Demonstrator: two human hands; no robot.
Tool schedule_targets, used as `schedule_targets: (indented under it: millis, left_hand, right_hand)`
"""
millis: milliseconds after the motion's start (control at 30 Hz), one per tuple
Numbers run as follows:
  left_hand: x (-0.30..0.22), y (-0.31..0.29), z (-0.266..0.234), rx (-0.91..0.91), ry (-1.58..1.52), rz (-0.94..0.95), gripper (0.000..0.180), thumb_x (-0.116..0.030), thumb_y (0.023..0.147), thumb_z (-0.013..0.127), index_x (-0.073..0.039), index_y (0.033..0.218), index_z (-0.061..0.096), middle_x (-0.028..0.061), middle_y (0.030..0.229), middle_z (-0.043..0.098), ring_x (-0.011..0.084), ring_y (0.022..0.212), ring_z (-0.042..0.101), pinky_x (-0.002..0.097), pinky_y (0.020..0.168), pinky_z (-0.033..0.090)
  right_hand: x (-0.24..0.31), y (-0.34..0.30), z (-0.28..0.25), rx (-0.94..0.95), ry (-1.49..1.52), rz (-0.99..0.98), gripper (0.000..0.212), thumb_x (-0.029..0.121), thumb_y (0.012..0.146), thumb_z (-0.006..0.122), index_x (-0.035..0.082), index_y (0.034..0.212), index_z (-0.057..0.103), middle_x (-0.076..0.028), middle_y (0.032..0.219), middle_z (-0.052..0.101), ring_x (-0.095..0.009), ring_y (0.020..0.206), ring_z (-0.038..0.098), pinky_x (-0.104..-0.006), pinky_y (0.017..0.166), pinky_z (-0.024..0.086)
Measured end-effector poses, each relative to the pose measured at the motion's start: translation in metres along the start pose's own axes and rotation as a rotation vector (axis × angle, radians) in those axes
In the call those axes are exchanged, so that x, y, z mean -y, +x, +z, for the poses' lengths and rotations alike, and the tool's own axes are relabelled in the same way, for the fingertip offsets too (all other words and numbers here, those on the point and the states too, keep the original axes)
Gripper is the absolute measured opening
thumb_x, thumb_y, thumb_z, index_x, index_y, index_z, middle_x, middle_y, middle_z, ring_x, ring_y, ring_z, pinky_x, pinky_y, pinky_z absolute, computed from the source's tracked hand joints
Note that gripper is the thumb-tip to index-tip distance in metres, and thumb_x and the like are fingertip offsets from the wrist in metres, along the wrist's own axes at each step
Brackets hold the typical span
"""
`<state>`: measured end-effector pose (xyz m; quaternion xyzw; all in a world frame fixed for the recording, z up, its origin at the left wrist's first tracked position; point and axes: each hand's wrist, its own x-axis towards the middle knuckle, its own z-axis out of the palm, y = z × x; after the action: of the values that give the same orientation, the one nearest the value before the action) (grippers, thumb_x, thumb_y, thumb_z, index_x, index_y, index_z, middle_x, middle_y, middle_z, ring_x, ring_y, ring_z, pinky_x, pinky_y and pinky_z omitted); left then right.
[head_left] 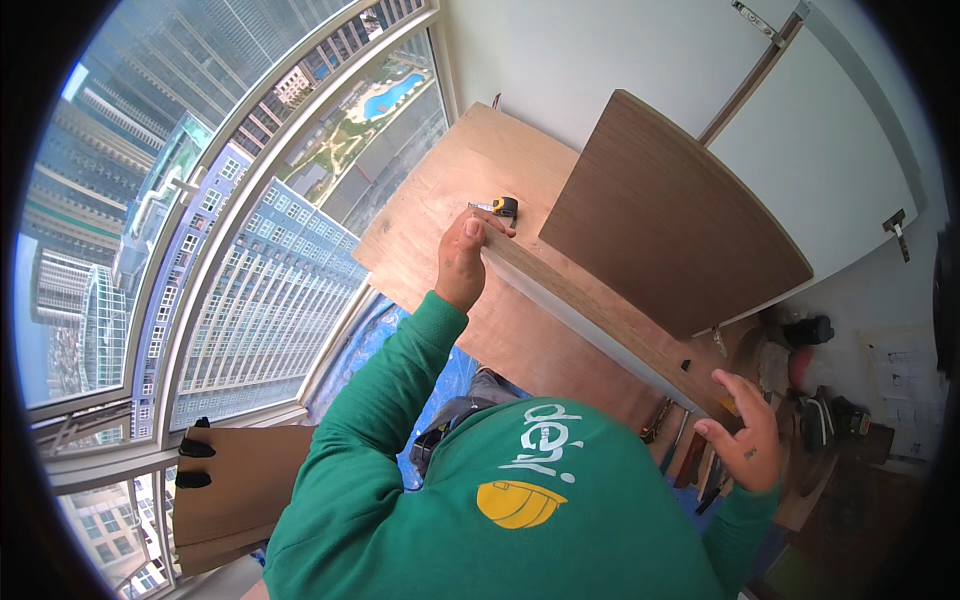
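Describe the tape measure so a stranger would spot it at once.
Start at the big light-wood worktop beside the window. On it, just beyond the left hand at the end of the narrow board, lies the tape measure. It is small, chunky, black and yellow, unlike the flat, large brown panel to its right.

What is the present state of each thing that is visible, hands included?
White-sided panel: standing on edge.
Left hand: gripping the panel's left end.
Right hand: open, near its other end.
Tape measure: lying on the worktop, blade seemingly slightly out.
Brown board: propped up.
Hinge at right: apparently unfolded.
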<state>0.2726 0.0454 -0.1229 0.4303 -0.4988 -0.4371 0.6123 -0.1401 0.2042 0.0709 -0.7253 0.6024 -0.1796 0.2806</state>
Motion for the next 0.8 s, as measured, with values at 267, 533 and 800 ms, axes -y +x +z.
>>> schedule_targets:
  millis: [267, 533, 800]
  left_hand:
    - [0.042, 0.020, -0.049, 0.458, 0.207, -0.007, 0.066, -0.064, 0.093, 0.080, -0.002, 0.112, 0.072, 0.0126, 0.112, 0.075, 0.0250, 0.109, 0.073, 0.0407, 0.098, 0.057]
    - [0.108, 0.028, -0.067, 0.738, 0.534, -0.159, 0.053, -0.039, 0.083, 0.098, -0.005, 0.117, 0.076, 0.0102, 0.106, 0.081, 0.0262, 0.102, 0.077, 0.0401, 0.093, 0.059]
    - [0.081, 0.042, -0.063, 0.826, 0.600, -0.173, 0.053, -0.035, 0.082, 0.099, -0.008, 0.123, 0.080, 0.0138, 0.106, 0.083, 0.0274, 0.098, 0.078, 0.0387, 0.090, 0.061]
  right_hand:
    - [0.020, 0.039, 0.049, 0.013, -0.067, 0.344, 0.047, 0.022, 0.083, 0.089, -0.004, 0.119, 0.074, -0.021, 0.108, 0.075, -0.036, 0.098, 0.073, -0.0421, 0.088, 0.056]
    - [0.017, 0.027, 0.056, -0.064, -0.146, 0.261, 0.043, 0.024, 0.081, 0.091, -0.002, 0.112, 0.075, -0.019, 0.101, 0.074, -0.036, 0.093, 0.072, -0.0430, 0.083, 0.056]
    - [0.037, 0.038, 0.058, -0.291, -0.325, 0.071, 0.036, 0.021, 0.078, 0.093, 0.000, 0.100, 0.074, -0.018, 0.087, 0.071, -0.039, 0.081, 0.069, -0.0459, 0.074, 0.053]
